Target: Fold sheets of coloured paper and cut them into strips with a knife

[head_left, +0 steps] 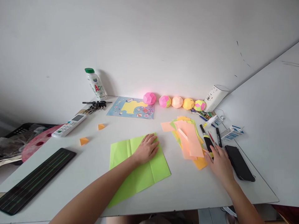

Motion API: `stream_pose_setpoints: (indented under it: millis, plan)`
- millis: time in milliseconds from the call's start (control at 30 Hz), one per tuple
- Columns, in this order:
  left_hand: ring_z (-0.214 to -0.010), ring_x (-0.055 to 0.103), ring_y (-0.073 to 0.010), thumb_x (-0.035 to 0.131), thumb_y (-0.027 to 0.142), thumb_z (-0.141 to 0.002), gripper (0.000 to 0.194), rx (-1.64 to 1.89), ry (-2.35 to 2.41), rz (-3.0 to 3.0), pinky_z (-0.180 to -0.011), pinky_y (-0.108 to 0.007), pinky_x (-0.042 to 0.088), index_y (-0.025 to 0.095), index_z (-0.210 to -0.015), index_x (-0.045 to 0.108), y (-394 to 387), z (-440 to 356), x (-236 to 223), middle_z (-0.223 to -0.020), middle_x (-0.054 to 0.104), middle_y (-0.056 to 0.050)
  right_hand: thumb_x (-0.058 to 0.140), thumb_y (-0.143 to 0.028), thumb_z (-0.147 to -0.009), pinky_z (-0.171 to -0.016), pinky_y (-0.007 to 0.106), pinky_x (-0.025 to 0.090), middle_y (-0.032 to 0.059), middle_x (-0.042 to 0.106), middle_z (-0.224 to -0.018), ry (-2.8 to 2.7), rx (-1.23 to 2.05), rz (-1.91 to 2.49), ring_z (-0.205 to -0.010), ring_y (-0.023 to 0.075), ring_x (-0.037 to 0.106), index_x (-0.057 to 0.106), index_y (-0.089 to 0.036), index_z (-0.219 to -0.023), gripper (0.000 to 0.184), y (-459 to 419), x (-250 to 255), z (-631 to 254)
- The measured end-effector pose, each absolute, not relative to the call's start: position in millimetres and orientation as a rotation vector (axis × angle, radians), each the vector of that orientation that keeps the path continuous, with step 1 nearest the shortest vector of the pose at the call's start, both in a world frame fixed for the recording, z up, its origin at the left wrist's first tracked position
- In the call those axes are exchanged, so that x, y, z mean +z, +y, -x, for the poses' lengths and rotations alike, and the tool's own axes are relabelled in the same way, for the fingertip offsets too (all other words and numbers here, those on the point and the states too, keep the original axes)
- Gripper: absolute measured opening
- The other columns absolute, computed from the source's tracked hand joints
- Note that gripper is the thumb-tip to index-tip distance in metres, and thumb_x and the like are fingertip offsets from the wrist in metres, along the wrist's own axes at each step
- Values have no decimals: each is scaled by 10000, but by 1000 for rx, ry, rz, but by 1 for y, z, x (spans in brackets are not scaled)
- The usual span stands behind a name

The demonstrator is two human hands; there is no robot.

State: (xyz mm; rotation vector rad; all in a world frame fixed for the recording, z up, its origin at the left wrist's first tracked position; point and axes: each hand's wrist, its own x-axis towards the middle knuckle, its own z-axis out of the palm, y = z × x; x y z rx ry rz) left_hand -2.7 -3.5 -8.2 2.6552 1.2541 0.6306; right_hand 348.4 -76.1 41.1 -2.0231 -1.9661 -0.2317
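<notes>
A sheet of light green paper (144, 175) with several straight creases lies on the white table in front of me. My left hand (146, 150) rests flat across its upper right part, fingers stretched out. To the right, my right hand (220, 165) reaches over a black and yellow tool (207, 141) that looks like a utility knife. The fingers there are apart, and whether they touch the tool I cannot tell. Beside that hand is a loose pile of orange, peach, yellow and green paper pieces (195, 140); a black phone (240, 163) lies on its other side.
Several folded paper balls (177, 102) line the wall beside a blue card (116, 110). A bottle (96, 85), keys (95, 106), a white remote (69, 125), two small orange folded pieces (83, 141) and a black panel (35, 180) occupy the left. Pens (219, 137) and a small box (232, 133) lie right.
</notes>
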Motion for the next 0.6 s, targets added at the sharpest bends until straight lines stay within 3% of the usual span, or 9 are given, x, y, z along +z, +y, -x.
stream_pose_setpoints:
  millis: [67, 167, 333, 467, 600]
  plan:
    - [-1318, 377, -295, 325, 276, -957, 378, 655, 1196, -2642, -1126, -510, 264, 154, -1128, 640, -4, 4, -6, -1282, 551, -122, 421, -316, -869, -809, 579, 485, 298, 613, -1130, -1976, -329, 2217, -1035, 423, 587, 607, -10, -1164, 464, -59, 34, -361]
    - [-1302, 404, -272, 310, 282, -961, 387, 640, 1115, -2623, -1128, -494, 262, 162, -1124, 640, -4, 5, -3, -1273, 571, -102, 430, -241, -838, -761, 522, 505, 247, 675, -991, -1990, -326, 2266, -940, 383, 626, 602, -25, -1170, 431, -44, 31, -370]
    - [-1298, 416, -273, 274, 315, -966, 430, 659, 1103, -2564, -1133, -515, 234, 166, -1128, 644, -3, 7, -1, -1265, 586, -95, 419, -270, -827, -789, 438, 536, 181, 665, -1109, -1896, -301, 2177, -1010, 322, 632, 595, -107, -1195, 439, -55, 50, -381]
    - [-1326, 376, -285, 252, 334, -964, 457, 697, 1115, -2548, -1147, -536, 180, 178, -1169, 630, -4, 8, -1, -1268, 589, -83, 500, -338, -849, -908, 382, 527, 96, 634, -1229, -1971, 22, 1739, -1113, 281, 612, 606, -223, -1211, 394, -112, 65, -376]
    - [-1328, 366, -299, 255, 343, -960, 470, 676, 1127, -2559, -1150, -546, 156, 162, -1177, 630, -4, 8, 0, -1270, 590, -90, 564, -235, -828, -913, 305, 529, 50, 651, -1227, -2294, 456, 1443, -1107, 249, 629, 622, -309, -1226, 409, -180, 65, -353]
